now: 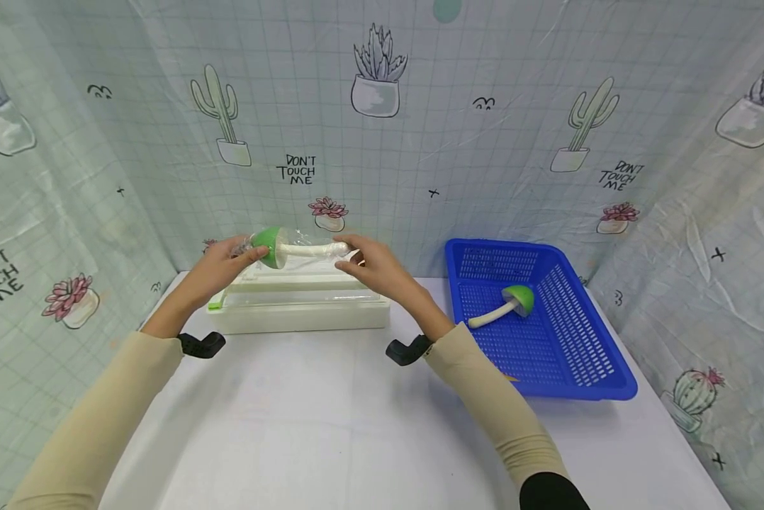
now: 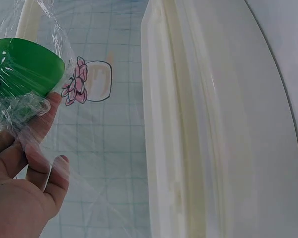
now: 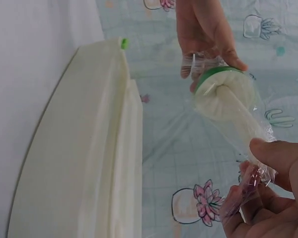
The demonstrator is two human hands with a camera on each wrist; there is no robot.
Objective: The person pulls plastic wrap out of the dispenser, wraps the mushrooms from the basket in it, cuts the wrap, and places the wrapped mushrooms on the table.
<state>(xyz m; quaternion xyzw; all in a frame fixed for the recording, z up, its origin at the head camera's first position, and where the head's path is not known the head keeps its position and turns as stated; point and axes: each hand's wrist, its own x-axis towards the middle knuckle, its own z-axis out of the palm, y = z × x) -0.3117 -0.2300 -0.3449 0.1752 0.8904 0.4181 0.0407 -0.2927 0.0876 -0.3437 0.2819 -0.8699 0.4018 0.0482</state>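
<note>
A toy mushroom [image 1: 271, 248] with a green cap and a long pale stem lies sideways in the air, wrapped in clear cling film [image 3: 262, 119]. My left hand [image 1: 222, 268] holds it at the cap, where the film is bunched between thumb and fingers. With thumb and fingers, my right hand [image 1: 382, 265] pinches the film-covered stem end. In the left wrist view the round green cap [image 2: 27, 67] shows through creased film. Below and behind the hands on the table is a long, off-white cling film dispenser [image 1: 305, 319], with a strip of film along its top.
At the right stands a blue plastic basket [image 1: 602, 319] holding another green-capped mushroom [image 1: 518, 300] and a small orange thing partly hidden by the right sleeve. A white cloth covers the table [image 1: 305, 418]. A printed curtain [image 1: 420, 142] hangs behind and on both sides.
</note>
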